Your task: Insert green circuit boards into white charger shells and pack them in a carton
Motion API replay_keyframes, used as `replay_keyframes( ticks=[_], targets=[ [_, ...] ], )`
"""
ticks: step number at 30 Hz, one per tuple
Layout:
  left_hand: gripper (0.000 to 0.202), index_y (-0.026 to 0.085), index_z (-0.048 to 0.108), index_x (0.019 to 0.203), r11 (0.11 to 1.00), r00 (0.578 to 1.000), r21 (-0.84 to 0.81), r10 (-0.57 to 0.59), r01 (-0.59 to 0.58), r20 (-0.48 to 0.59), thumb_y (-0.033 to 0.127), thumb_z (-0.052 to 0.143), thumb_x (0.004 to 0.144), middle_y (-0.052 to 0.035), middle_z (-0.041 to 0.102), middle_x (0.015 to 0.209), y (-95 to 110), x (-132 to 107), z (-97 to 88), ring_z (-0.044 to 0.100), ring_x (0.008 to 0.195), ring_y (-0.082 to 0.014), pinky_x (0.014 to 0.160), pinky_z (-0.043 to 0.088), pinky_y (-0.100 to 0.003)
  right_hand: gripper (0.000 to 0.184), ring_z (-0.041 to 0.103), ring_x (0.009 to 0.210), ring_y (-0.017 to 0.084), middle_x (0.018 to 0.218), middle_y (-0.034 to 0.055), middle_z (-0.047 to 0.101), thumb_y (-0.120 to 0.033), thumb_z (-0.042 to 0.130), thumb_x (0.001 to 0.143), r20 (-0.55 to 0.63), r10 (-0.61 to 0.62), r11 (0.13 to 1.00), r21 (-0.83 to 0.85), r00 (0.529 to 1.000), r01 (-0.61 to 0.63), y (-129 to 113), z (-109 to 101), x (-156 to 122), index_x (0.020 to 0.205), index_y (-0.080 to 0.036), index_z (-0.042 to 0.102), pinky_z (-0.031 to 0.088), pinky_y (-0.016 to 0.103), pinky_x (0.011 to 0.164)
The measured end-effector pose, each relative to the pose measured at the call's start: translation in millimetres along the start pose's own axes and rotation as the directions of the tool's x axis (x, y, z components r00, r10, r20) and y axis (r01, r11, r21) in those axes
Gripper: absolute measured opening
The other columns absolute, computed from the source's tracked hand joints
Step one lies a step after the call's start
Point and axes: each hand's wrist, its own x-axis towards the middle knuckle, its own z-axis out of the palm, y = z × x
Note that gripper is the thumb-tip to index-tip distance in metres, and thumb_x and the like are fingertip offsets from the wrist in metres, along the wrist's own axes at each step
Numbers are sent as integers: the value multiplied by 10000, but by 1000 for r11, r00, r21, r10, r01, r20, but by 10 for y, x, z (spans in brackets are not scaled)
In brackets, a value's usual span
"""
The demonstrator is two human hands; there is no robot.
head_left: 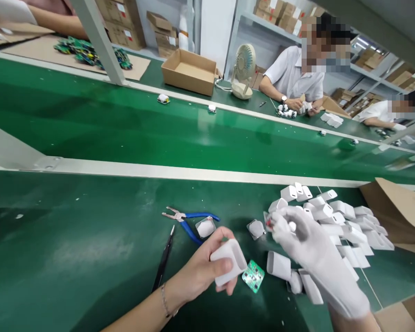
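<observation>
My bare left hand (210, 265) is wrapped round a white plastic charger housing (230, 260), its open end facing right. My right hand (293, 233), in a white glove, pinches a small circuit board (269, 222) with a red spot, mostly hidden by the fingers. Between my hands lie a board with a round white top (256, 228) and a green circuit board (253, 276). Another white-topped board (205, 227) rests against the blue-handled pliers (185, 217). Black tweezers (164, 260) lie left of my left hand. A loose housing (278, 265) is below my right hand.
Many white housings (352, 233) are heaped at the right beside a cardboard box (397, 216). Beyond a pale rail (166, 169) runs a green belt (124, 129) carrying small boards. A fan (244, 69), an open carton (190, 71) and co-workers are across it.
</observation>
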Motion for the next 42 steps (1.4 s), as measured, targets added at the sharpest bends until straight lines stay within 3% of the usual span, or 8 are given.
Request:
replay_keyframes(
  ticks=[5,11,21,30,33,36,39,42],
  targets=[
    [463,157,527,917,994,992,37,-109,107,63,480,768,689,-8,629,744,-24,-48,-58,584,453,-77,325,325,-100,227,659,960,220,1025,60,676,-262,646,815,25,-370,913,-173,929,368,-56,-70,-547,1033,-263,581,566,325,744],
    [425,155,556,892,983,994,159,-104,97,37,458,774,690,-13,615,797,38,-34,-1,595,615,-94,491,460,-163,341,691,860,215,979,37,726,-267,652,821,19,-479,783,-442,878,437,-93,-8,-842,1156,-234,596,534,386,881],
    [437,164,541,920,968,989,209,-144,136,20,484,750,707,-7,581,797,51,-45,24,557,596,-80,474,445,-157,392,679,956,252,1108,82,706,-270,655,823,182,-505,710,-468,844,526,-62,-22,-877,1204,-204,591,560,398,824],
    [450,172,546,933,964,987,216,-163,156,14,505,742,704,-5,575,798,69,-37,44,553,610,-88,486,423,-164,435,687,937,241,1076,63,719,-299,614,854,188,-509,699,-479,840,531,-42,-34,-916,1277,-218,555,568,370,815],
    [436,173,551,937,964,988,222,-153,143,28,502,733,716,-5,574,805,72,-37,46,552,625,-87,503,424,-163,435,678,962,254,1124,81,700,-377,587,869,242,-496,687,-479,834,547,-56,-13,-907,1267,-204,560,572,378,799],
    [429,178,546,955,967,985,202,-164,152,43,494,727,728,-5,564,822,50,-44,36,536,626,-79,500,431,-156,448,677,949,277,1098,108,706,-410,567,873,201,-512,672,-512,835,535,-86,49,-869,1260,-184,571,567,407,791],
    [437,180,539,994,972,980,147,-193,183,58,501,706,749,-1,552,814,10,-56,23,510,568,-62,458,420,-144,443,693,869,234,1011,76,725,-334,596,868,136,-518,747,-410,845,524,-130,112,-817,1296,-235,537,571,358,778],
    [435,166,545,986,979,978,53,-200,197,64,514,683,764,-5,558,773,-17,-64,26,479,517,-55,423,372,-135,492,666,1019,227,1200,70,652,-388,528,909,133,-314,926,-179,940,334,-158,184,-802,1384,-304,429,581,332,799]
  ],
)
